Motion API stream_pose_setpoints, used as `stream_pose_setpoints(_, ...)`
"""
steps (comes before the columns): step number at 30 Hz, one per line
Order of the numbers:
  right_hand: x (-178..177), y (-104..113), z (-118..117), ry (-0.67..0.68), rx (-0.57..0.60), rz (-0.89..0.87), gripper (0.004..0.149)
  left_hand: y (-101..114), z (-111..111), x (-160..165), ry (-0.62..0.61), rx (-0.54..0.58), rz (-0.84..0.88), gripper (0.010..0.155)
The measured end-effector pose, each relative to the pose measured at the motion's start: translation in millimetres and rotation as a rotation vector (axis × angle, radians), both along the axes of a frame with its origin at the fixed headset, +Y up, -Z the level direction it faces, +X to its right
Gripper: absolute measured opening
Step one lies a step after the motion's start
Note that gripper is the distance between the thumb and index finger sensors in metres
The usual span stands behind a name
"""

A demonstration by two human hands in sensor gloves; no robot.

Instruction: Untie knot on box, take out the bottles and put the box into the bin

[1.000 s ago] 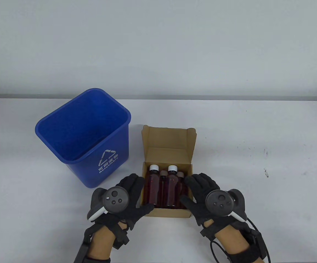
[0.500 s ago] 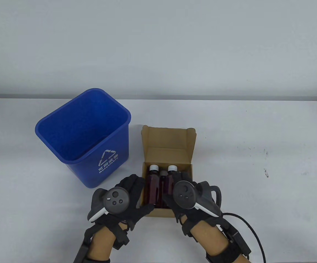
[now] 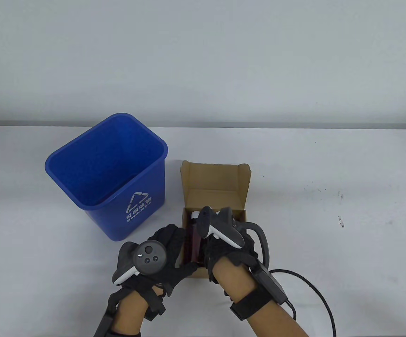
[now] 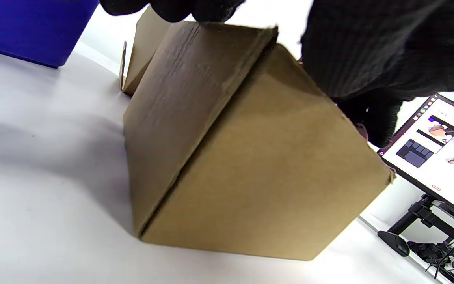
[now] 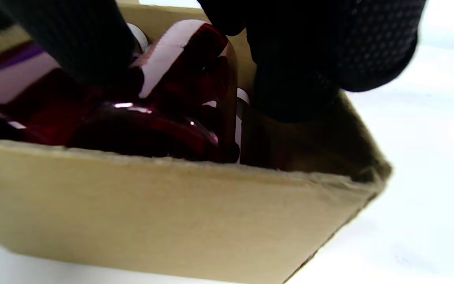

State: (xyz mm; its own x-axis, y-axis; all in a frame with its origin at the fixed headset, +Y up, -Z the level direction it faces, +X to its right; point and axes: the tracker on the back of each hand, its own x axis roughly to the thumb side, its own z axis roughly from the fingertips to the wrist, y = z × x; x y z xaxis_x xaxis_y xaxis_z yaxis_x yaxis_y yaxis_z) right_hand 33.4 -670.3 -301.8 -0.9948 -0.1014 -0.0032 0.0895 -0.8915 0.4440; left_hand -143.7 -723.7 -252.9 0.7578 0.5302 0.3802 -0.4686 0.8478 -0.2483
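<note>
An open cardboard box (image 3: pixel 217 179) stands on the white table, right of the blue bin (image 3: pixel 139 196), with its lid flap up at the back. Inside lie dark red bottles (image 3: pixel 195 242) with white caps. My left hand (image 3: pixel 169 245) lies flat against the box's left wall (image 4: pixel 250 157), thumb across the front corner. My right hand (image 3: pixel 224 251) reaches down into the box. In the right wrist view its thumb and fingers (image 5: pixel 302 59) curl round one bottle (image 5: pixel 187 67) near the right wall (image 5: pixel 172 213). The other bottles are mostly hidden by the hand.
The blue bin (image 4: pixel 34 27) stands open-topped just left of the box. A black cable (image 3: pixel 315 291) trails from my right wrist across the table. A monitor (image 4: pixel 436 146) and a mouse (image 4: pixel 394 242) show beyond the table edge in the left wrist view.
My right hand has swung from the box's right side over the opening and turned down into it, closing round a bottle. The left hand and the box have stayed put.
</note>
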Motion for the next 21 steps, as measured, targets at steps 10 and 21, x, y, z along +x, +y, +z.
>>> stream_pose_setpoints(10,-9,-14,-16,-0.088,-0.052,0.046,0.089,0,1,3,-0.014,-0.013,-0.005,0.097)
stream_pose_setpoints(21,-11,-27,-26,-0.183,-0.024,0.114,0.09,0,0,2,-0.008,-0.036,0.013,0.098)
